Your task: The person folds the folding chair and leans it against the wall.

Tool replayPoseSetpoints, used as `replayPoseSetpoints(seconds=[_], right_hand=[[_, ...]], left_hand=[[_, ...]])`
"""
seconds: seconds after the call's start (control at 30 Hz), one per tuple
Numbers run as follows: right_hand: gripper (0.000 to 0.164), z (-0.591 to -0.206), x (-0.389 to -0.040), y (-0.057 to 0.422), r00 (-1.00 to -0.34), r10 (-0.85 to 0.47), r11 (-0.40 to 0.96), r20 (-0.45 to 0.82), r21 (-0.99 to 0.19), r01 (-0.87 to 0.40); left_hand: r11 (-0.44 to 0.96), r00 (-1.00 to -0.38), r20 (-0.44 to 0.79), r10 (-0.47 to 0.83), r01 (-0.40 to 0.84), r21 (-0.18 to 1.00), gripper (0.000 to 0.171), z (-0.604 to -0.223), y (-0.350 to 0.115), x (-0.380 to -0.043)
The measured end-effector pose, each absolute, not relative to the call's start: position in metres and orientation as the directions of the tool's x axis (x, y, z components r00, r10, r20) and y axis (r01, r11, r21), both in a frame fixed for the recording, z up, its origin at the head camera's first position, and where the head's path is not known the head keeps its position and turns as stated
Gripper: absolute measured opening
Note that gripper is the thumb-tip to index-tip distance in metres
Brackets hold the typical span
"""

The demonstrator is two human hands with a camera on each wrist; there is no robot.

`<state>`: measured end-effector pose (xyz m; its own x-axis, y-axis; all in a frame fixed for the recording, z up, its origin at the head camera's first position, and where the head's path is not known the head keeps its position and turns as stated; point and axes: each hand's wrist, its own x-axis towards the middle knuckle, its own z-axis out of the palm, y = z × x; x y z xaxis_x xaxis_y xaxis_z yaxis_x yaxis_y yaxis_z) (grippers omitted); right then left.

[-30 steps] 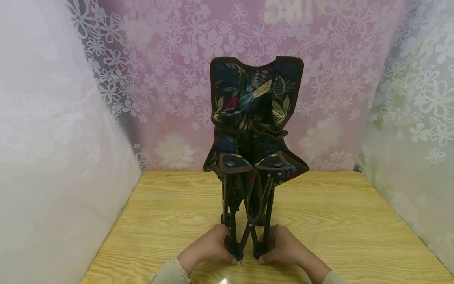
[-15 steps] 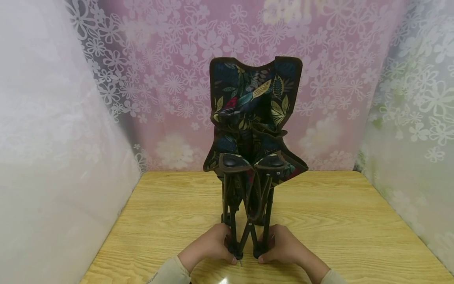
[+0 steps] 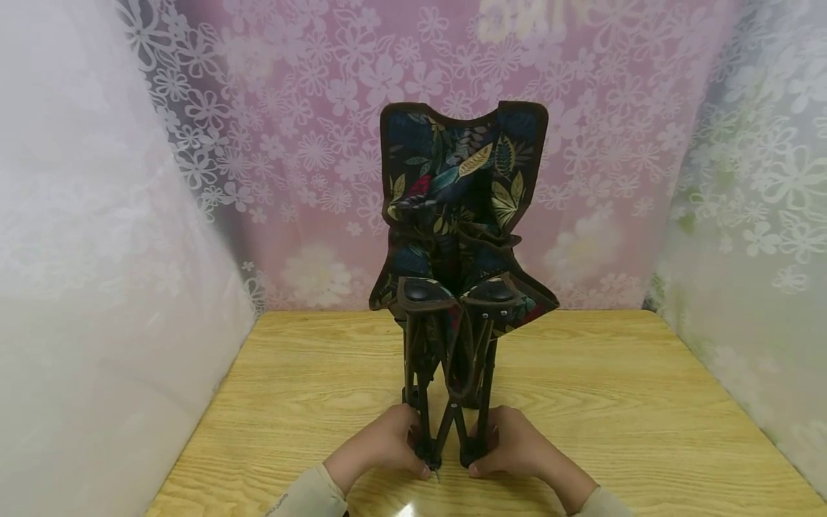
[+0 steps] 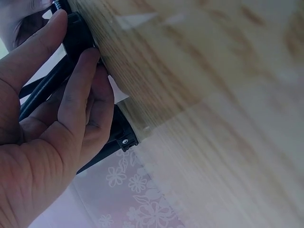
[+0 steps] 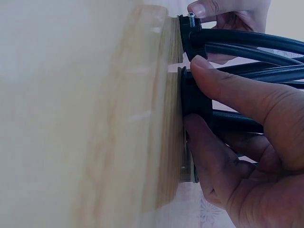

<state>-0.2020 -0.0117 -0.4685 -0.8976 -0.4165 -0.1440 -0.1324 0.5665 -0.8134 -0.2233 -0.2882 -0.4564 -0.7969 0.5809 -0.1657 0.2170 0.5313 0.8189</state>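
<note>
A small folding chair (image 3: 465,179) with dark leaf-print fabric and black tube legs stands upright, partly folded, mid-table. My left hand (image 3: 390,441) pinches the foot of its front left leg between thumb and fingers. On the other side, my right hand (image 3: 517,445) grips the front right foot the same way. The left wrist view shows the thumb and fingers of that hand around a black plastic foot (image 4: 78,35). A screw (image 5: 191,19) sticks out of the left foot in the right wrist view. Fabric sags between the front legs and partly hides the back ones.
The chair stands on a wood-grain table (image 3: 310,359). A pink flowered curtain (image 3: 310,179) hangs behind it, and pale sheets (image 3: 97,251) close in the left and right sides. Another black foot (image 4: 124,133) of the chair rests farther back.
Hands and chair hold almost the same positions. The head view has shifted very slightly, so the chair appears a few pixels farther left and higher.
</note>
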Motion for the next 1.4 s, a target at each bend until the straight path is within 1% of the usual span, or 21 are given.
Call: replayPoseSetpoints(seconds=[0.3,0.67,1.4], right_hand=[[0.046,-0.4680,-0.2013,-0.0139,-0.905,-0.398,0.580,-0.154,-0.806,-0.118],[0.044,-0.4691,-0.2042,-0.0132,-0.905,-0.395,0.585,-0.157,-0.803,-0.116],[0.042,-0.4691,-0.2051,-0.0148,-0.904,-0.401,0.580,-0.149,-0.805,-0.125]], left_hand=[[0.521,-0.794,-0.169,0.584,0.207,0.828,0.036,-0.4539,-0.2883,-0.2228],[0.531,-0.799,-0.180,0.574,0.196,0.824,0.040,-0.4542,-0.2883,-0.2238],[0.517,-0.801,-0.172,0.574,0.192,0.834,0.038,-0.4612,-0.2909,-0.2273]])
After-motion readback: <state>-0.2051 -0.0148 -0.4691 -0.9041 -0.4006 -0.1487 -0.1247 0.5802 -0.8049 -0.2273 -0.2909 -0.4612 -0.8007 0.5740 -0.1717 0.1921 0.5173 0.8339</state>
